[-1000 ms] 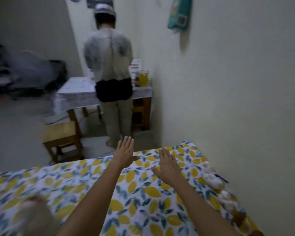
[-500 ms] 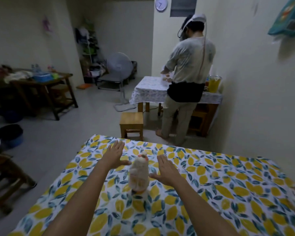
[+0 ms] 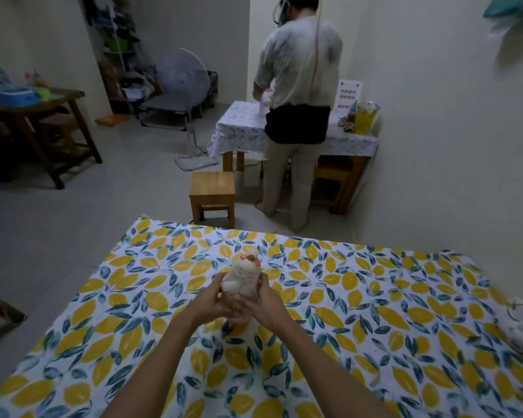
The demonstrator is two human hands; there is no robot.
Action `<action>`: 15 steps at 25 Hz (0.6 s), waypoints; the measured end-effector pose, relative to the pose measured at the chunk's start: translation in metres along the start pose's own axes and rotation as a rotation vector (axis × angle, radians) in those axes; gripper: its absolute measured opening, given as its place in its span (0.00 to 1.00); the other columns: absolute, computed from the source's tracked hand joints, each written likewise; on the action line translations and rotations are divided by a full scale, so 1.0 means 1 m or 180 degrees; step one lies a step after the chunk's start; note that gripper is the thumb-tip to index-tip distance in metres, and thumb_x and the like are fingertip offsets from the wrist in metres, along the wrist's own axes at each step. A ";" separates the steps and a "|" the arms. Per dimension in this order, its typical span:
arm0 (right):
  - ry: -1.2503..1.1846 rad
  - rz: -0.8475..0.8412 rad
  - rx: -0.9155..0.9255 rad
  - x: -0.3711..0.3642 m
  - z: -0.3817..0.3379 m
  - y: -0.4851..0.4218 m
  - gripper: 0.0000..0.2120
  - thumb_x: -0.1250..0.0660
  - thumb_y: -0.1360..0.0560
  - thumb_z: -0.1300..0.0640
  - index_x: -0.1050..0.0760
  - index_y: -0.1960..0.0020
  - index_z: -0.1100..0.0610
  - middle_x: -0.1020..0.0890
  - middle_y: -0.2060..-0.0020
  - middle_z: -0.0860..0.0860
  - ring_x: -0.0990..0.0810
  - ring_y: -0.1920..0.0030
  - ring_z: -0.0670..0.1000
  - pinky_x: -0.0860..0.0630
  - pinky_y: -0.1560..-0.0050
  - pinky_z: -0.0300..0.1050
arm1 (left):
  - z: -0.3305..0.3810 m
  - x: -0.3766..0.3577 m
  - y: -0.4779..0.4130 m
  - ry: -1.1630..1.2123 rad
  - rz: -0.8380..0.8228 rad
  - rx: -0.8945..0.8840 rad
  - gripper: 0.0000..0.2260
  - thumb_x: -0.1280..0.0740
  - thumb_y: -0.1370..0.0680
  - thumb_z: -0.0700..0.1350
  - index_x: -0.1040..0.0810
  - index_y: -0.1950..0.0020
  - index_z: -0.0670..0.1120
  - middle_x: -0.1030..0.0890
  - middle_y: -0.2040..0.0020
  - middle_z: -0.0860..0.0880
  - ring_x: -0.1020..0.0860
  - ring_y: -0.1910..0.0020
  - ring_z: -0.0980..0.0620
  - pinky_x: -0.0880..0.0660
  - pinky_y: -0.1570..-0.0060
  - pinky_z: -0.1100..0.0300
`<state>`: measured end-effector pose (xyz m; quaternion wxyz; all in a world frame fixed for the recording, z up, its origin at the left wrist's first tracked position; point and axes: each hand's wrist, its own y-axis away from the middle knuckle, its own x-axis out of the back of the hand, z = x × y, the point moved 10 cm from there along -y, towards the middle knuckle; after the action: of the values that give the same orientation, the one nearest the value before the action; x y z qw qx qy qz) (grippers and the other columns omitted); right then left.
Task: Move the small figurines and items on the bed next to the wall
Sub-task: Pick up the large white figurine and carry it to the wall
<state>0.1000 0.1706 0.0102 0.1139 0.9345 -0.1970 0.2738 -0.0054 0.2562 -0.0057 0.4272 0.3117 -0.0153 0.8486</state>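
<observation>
A small white figurine (image 3: pixel 244 276) with an orange topknot stands upright near the middle of the bed (image 3: pixel 375 312), which has a lemon-print sheet. My left hand (image 3: pixel 212 300) grips its left side and my right hand (image 3: pixel 261 306) grips its right side and base. More white figurines (image 3: pixel 520 327) lie at the bed's right edge against the wall (image 3: pixel 450 146).
A person (image 3: pixel 296 116) stands with their back to me at a cloth-covered table (image 3: pixel 239 128) beyond the bed. A small wooden stool (image 3: pixel 212 191) sits just past the bed's far edge. A fan (image 3: pixel 184 76) and a dark wooden table (image 3: pixel 43 116) stand on the left.
My view swung left from the wall to the bed's middle. Both hands, flat and open beside the figurine half a second ago, have closed around it.
</observation>
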 end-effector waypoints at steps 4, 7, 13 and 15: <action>-0.0103 0.0455 -0.0002 0.079 0.006 -0.012 0.34 0.31 0.29 0.38 0.40 0.31 0.50 0.21 0.38 0.53 0.21 0.40 0.58 0.21 0.44 0.57 | 0.076 -0.019 -0.043 0.0167 -0.0278 -0.0274 0.39 0.21 0.38 0.43 0.38 0.35 0.57 0.22 0.40 0.45 0.21 0.40 0.45 0.20 0.43 0.47; -0.0081 0.0876 -0.0119 0.171 0.032 -0.013 0.36 0.30 0.31 0.36 0.39 0.32 0.51 0.20 0.39 0.54 0.20 0.41 0.58 0.21 0.45 0.57 | 0.150 -0.056 -0.093 -0.0024 -0.0445 -0.0564 0.37 0.21 0.44 0.50 0.35 0.41 0.62 0.21 0.44 0.50 0.20 0.44 0.50 0.19 0.46 0.59; 0.0122 0.1900 -0.0498 0.379 0.133 0.016 0.32 0.28 0.35 0.34 0.33 0.42 0.54 0.17 0.50 0.56 0.18 0.49 0.60 0.20 0.55 0.56 | 0.324 -0.212 -0.187 -0.0589 -0.1027 -0.1230 0.40 0.26 0.43 0.57 0.33 0.35 0.46 0.23 0.45 0.49 0.24 0.44 0.51 0.26 0.50 0.63; 0.0185 0.2162 -0.0737 0.442 0.182 0.030 0.33 0.28 0.37 0.33 0.33 0.45 0.54 0.18 0.53 0.55 0.18 0.52 0.59 0.20 0.58 0.56 | 0.374 -0.280 -0.220 -0.0680 -0.1210 -0.1407 0.49 0.30 0.47 0.60 0.36 0.30 0.43 0.23 0.43 0.48 0.25 0.44 0.51 0.26 0.44 0.58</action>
<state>0.5139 -0.0496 0.1093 0.1271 0.7884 -0.5227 0.2984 0.4723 0.0865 0.0910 0.6316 0.2960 -0.1858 0.6921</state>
